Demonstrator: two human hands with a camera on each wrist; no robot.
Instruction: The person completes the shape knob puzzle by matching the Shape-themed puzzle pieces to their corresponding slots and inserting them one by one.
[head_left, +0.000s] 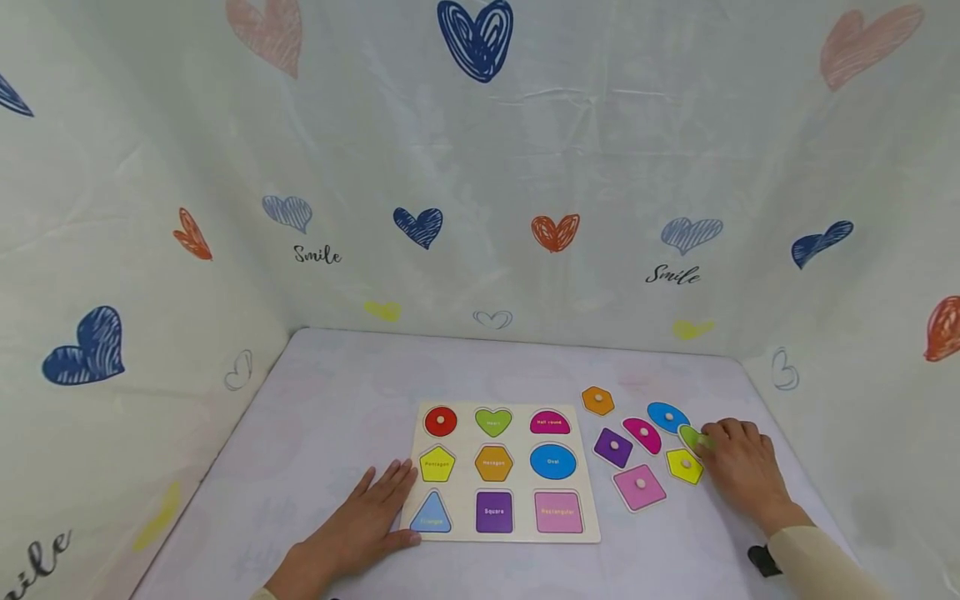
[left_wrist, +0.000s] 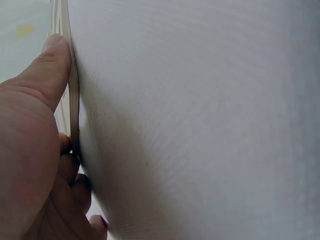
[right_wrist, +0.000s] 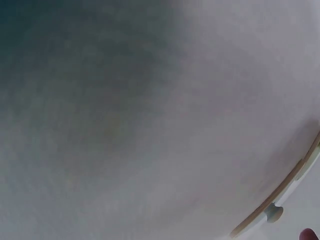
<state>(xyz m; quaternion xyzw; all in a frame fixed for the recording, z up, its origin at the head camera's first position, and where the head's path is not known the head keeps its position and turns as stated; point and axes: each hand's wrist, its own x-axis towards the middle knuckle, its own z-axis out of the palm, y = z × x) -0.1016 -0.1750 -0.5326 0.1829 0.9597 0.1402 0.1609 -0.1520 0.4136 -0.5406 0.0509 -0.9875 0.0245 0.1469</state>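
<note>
A wooden shape puzzle board lies on the table, with printed shapes and a red circle piece with a knob in its top left place. My left hand rests along the board's left edge, fingers extended and thumb at the lower corner. The thumb lies against the board's edge in the left wrist view. To the right of the board, my right hand pinches the green heart piece, covering its right part. Only a fingertip shows in the right wrist view.
Around the heart lie a blue half-oval-looking piece, a magenta half round, a yellow pentagon, a purple square, a pink rectangle and an orange hexagon. A heart-printed curtain surrounds the table.
</note>
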